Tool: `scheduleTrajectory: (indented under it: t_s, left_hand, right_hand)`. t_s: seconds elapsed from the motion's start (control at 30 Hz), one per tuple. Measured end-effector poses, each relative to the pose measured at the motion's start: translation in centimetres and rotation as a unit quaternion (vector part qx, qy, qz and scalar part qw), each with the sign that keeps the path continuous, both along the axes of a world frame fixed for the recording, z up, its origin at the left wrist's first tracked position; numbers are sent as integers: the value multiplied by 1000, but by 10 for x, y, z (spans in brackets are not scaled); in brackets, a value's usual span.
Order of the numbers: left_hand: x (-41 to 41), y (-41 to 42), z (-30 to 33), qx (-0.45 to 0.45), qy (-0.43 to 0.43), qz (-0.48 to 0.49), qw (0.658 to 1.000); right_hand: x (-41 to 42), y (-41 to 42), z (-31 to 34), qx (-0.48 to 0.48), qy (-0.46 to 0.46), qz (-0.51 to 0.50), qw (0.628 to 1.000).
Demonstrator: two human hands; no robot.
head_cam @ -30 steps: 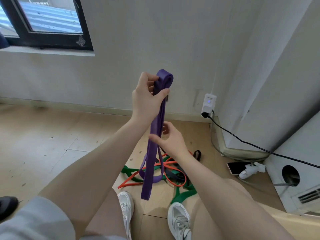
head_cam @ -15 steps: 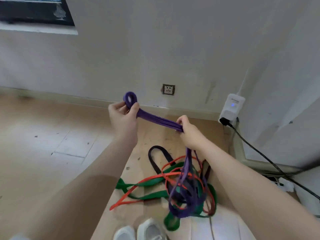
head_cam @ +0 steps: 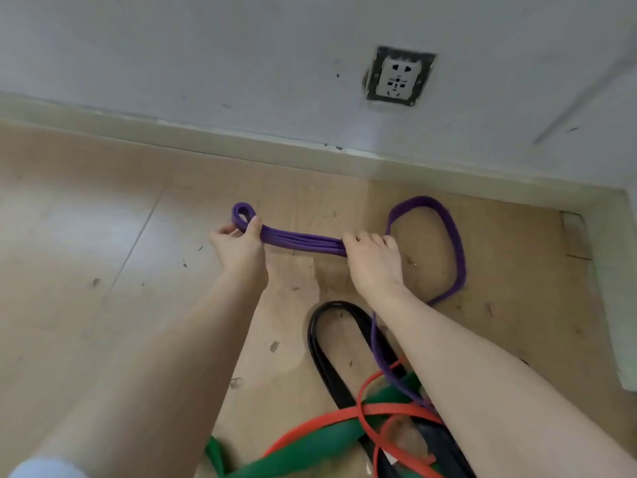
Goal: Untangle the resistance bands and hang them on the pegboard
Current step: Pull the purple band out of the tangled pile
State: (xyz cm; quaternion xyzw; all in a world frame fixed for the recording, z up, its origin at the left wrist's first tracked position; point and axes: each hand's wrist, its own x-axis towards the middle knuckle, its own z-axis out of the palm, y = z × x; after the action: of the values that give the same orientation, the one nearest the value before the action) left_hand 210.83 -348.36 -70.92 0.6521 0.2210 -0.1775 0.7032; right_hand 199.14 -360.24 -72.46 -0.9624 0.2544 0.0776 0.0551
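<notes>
Early stage. Purple band (head_cam: 303,241) folded into several strands, stretched low over the floor (head_cam: 86,236) between left hand (head_cam: 238,248) and right hand (head_cam: 374,262), fingers of both clenched around it. Tail end looped back into pile with black band (head_cam: 327,357), red band (head_cam: 344,419), green band (head_cam: 310,446). No pegboard in view; nothing seen hung.

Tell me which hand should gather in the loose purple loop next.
Right, probably. The right hand grips the folded purple band at the end where the loose loop trails out onto the floor beside it. The left hand pinches the far folded end, away from the slack.
</notes>
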Motion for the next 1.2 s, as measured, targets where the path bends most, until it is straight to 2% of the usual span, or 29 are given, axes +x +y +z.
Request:
scheduleTrajectory:
  t_s: [0.17,0.23,0.27,0.3,0.33,0.37,0.4,0.47,0.5,0.53,0.63,0.67,0.7,0.77,0.83,0.9,0.93,1.03,1.13,1.2]
  left_hand:
    - [38,-3,-42,82,21,-25,996]
    - [49,-7,-56,180,22,-71,981]
    - [51,-9,-62,266,-11,-108,958]
    - [51,-10,-67,374,-73,-157,911]
    - [48,-10,-72,470,-160,-210,842]
    - [43,-11,-74,519,-259,-276,766]
    - [35,-12,-75,521,-353,-361,688]
    - [12,-16,-76,438,-479,-524,552]
    - [2,-18,-77,410,-496,-572,508]
    - [-6,-22,-78,409,-491,-590,493]
    - [-7,-39,-77,457,-453,-571,510]
    - [-8,-44,-76,464,-471,-565,493]
    - [-11,-50,-75,462,-494,-573,462]
    - [-19,-62,-78,421,-539,-594,424]
    - [-32,-71,-79,400,-525,-631,408]
    - [-40,-77,-79,418,-487,-644,416]
    - [-42,-78,-79,434,-478,-637,422]
    - [-48,-80,-77,453,-456,-616,456]
    - [-51,-80,-74,462,-447,-616,455]
    - [-52,-81,-71,462,-440,-609,472]
  right_hand:
    - [30,-5,-39,1,-17,2,1000]
    - [39,-8,-48,8,-23,-1,1000]
    - [41,-8,-53,19,-26,-3,999]
    - [42,-8,-56,35,-33,-8,999]
    - [42,-6,-58,53,-41,-15,998]
    - [42,-5,-59,67,-45,-23,996]
    - [41,-3,-59,74,-44,-29,996]
    - [41,-3,-58,80,-26,-39,996]
    - [41,-4,-58,80,-12,-42,996]
    - [37,-7,-58,81,-3,-37,996]
    - [7,-20,-49,110,-7,-11,994]
    - [-10,-27,-43,126,-15,-15,992]
    - [-30,-33,-37,141,-9,-23,990]
    - [-76,-47,-27,156,50,-22,986]
    - [-115,-57,-22,154,122,8,980]
    - [-140,-62,-25,128,155,43,979]
    - [-145,-64,-29,95,144,54,984]
    - [-139,-63,-34,38,121,-5,992]
    - [-125,-68,-33,-1,142,-25,990]
    - [-116,-84,-22,-44,131,-27,990]
